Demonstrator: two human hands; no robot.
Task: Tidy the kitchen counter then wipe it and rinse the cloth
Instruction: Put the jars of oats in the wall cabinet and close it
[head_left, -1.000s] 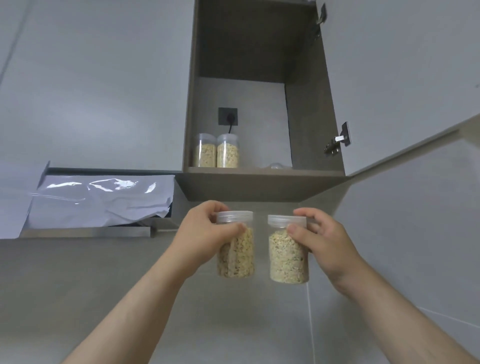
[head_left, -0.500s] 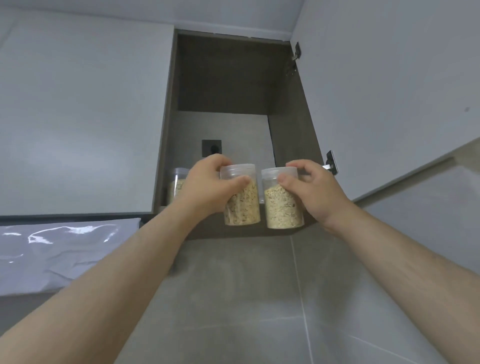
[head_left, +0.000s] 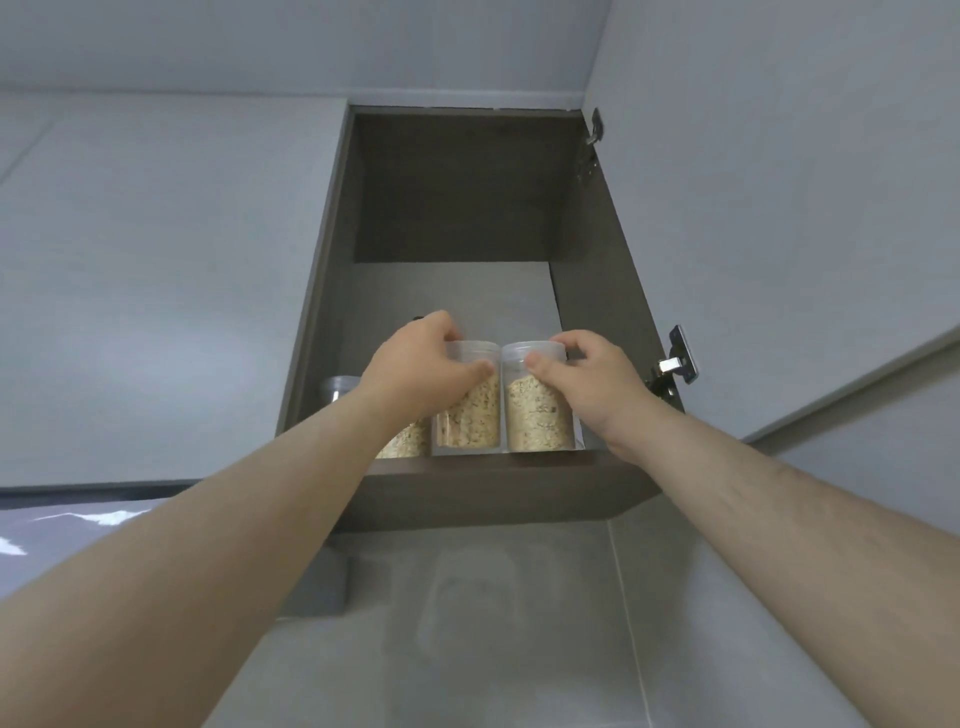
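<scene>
From the head camera, I see my left hand (head_left: 415, 364) curled around one jar of oats (head_left: 470, 410) and my right hand (head_left: 587, 379) pinching a second jar (head_left: 537, 415) near its lid. Both sit side by side at the cabinet shelf (head_left: 493, 475) edge, touching, gripped high so I can slide them in beside the jars already stored (head_left: 337, 389).

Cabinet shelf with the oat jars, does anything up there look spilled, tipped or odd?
Nothing stands out. The left hand and right hand each hold an upright, lidded jar, the left jar beside the right jar, at the shelf front; no spill shows.
</scene>
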